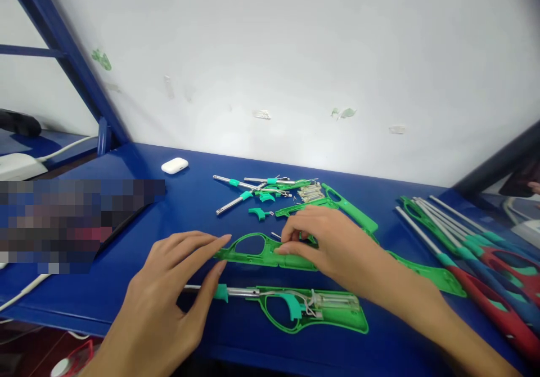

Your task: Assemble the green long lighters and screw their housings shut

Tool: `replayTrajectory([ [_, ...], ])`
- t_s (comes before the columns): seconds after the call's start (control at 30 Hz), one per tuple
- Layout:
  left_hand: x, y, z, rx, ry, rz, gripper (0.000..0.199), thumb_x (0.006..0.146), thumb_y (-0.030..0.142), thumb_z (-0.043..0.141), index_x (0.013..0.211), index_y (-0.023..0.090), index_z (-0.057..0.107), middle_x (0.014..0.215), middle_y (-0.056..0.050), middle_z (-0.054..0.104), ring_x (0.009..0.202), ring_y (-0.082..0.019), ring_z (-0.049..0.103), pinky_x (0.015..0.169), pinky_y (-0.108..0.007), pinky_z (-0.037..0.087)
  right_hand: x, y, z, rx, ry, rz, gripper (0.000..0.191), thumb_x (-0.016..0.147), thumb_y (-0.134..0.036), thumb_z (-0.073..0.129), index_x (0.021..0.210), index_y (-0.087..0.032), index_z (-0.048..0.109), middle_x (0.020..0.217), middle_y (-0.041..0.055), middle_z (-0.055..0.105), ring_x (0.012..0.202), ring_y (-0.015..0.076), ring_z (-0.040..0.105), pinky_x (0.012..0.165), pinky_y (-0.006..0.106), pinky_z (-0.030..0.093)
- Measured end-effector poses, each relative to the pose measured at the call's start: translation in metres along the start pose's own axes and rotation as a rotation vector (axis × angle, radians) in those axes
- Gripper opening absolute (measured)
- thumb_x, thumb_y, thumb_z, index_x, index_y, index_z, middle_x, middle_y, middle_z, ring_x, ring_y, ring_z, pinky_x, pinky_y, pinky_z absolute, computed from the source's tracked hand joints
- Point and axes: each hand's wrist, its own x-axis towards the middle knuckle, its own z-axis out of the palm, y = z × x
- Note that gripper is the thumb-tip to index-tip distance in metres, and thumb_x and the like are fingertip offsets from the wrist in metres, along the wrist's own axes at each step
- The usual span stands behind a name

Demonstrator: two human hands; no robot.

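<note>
An empty green lighter shell half (pixel 257 257) lies lengthwise in front of me, its trigger loop toward the wall. My left hand (pixel 172 287) pinches its narrow left end between thumb and index finger. At its wider right part, my right hand (pixel 316 236) has its fingers curled and its thumb pressed on the shell; anything under those fingers is hidden. Nearer to me rests a second green shell half (pixel 337 322), fitted with a metal tube (pixel 244 292), a teal trigger (pixel 291 305), wires and a clear fuel tank (pixel 337 300).
Behind my hands lie loose metal tubes (pixel 234 203), a teal trigger (pixel 258 214), clear tanks (pixel 310 192) and green shells (pixel 352 211). Several red and blue lighters (pixel 485 298) are at right. A white earbud case (pixel 174 166) sits near the wall (pixel 270 73); a pixelated dark object (pixel 63 219) is at left.
</note>
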Motion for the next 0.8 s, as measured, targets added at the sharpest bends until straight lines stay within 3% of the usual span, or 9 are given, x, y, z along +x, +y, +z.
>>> replayTrajectory([
  [0.2,0.004,0.003,-0.003,-0.139,0.01,-0.069,0.019,0.099,0.05,0.059,0.109,0.042,0.072,0.099,0.011,0.074,0.083,-0.011,0.068,0.079,-0.023,0.052,-0.014,0.0,-0.015,0.261,-0.003,0.064,0.023,0.096,-0.049,0.067,0.09,-0.028,0.075,0.085,-0.005,0.073,0.073,0.0106,0.065,0.061,0.024,0.046],
  [0.3,0.0,0.003,0.002,-0.159,0.061,-0.063,0.017,0.098,0.047,0.061,0.108,0.041,0.072,0.099,0.011,0.076,0.084,-0.013,0.07,0.084,-0.025,0.054,-0.025,0.005,-0.021,0.382,-0.051,0.121,0.041,0.102,-0.057,0.051,0.097,-0.025,0.076,0.082,-0.002,0.072,0.069,0.0115,0.066,0.057,0.024,0.046],
  [0.4,-0.004,0.0,0.007,-0.157,0.056,-0.041,0.017,0.098,0.043,0.062,0.112,0.04,0.071,0.104,0.011,0.076,0.088,-0.014,0.071,0.091,-0.027,0.055,-0.034,0.013,-0.024,0.645,-0.144,0.206,0.057,0.105,-0.064,0.036,0.114,-0.024,0.075,0.084,0.0002,0.074,0.062,0.0111,0.069,0.057,0.024,0.051],
  [0.53,-0.004,0.0,0.01,-0.172,0.003,-0.001,0.02,0.097,0.039,0.064,0.115,0.04,0.069,0.107,0.01,0.076,0.093,-0.016,0.072,0.085,-0.028,0.057,-0.04,0.023,-0.029,0.926,-0.262,0.254,0.055,0.104,-0.065,0.039,0.121,-0.026,0.074,0.086,0.0008,0.079,0.052,0.0088,0.067,0.056,0.022,0.053],
  [0.67,0.0,0.004,0.007,-0.139,-0.03,0.046,0.02,0.098,0.037,0.061,0.116,0.04,0.068,0.111,0.009,0.075,0.102,-0.019,0.07,0.091,-0.033,0.056,-0.051,0.025,-0.034,0.802,-0.177,0.229,0.037,0.101,-0.055,0.055,0.115,-0.03,0.077,0.092,-0.0026,0.079,0.063,0.0099,0.07,0.065,0.022,0.057],
  [0.8,0.0,0.007,0.005,-0.119,-0.073,0.159,0.022,0.101,0.041,0.056,0.118,0.041,0.07,0.114,0.009,0.074,0.108,-0.017,0.067,0.093,-0.028,0.055,-0.076,0.016,-0.027,0.544,0.02,0.183,0.02,0.095,-0.047,0.068,0.112,-0.04,0.077,0.11,-0.0075,0.077,0.099,0.0145,0.073,0.084,0.023,0.059],
])
